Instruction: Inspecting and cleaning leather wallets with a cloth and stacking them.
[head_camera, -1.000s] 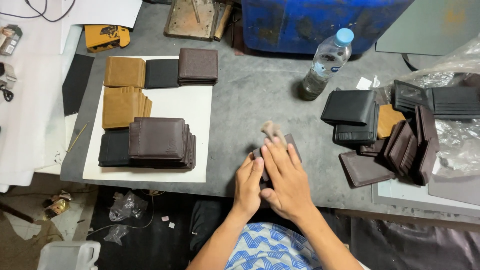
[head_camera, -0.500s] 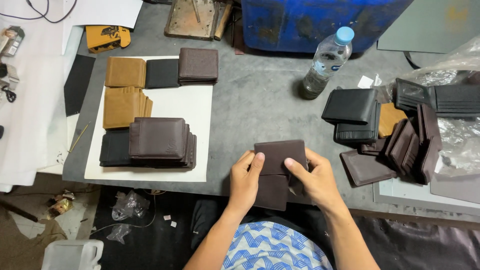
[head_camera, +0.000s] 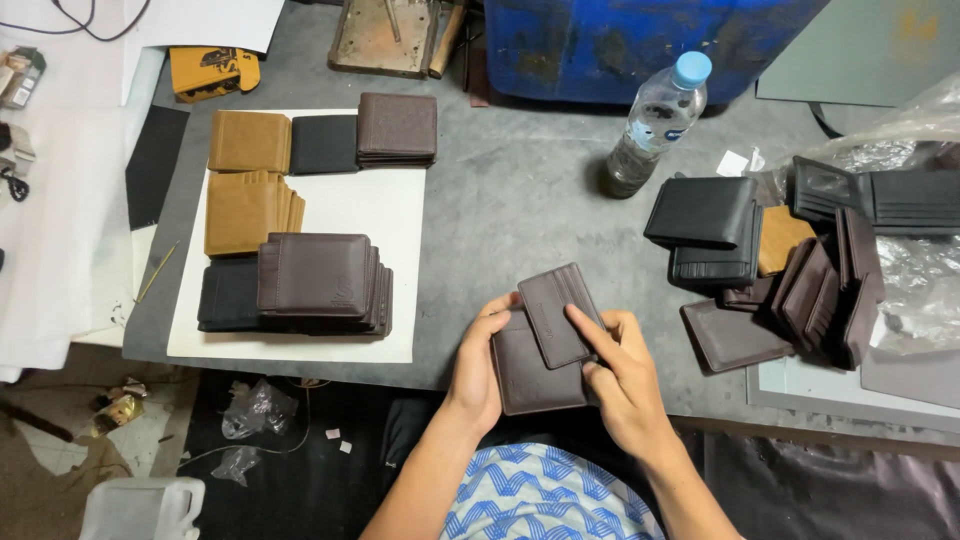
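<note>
Brown wallet (head_camera: 540, 345) now folded smaller; right hand (head_camera: 625, 375) fingers moved on top.

Matt grained brown leather wallet (head_camera: 540, 350), clear glossy plastic bottle (head_camera: 655, 125), rough grey tabletop (head_camera: 520, 200)

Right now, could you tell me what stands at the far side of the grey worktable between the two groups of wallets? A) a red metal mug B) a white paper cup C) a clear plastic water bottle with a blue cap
C: the clear plastic water bottle with a blue cap stands upright there on the grey worktable.
</note>
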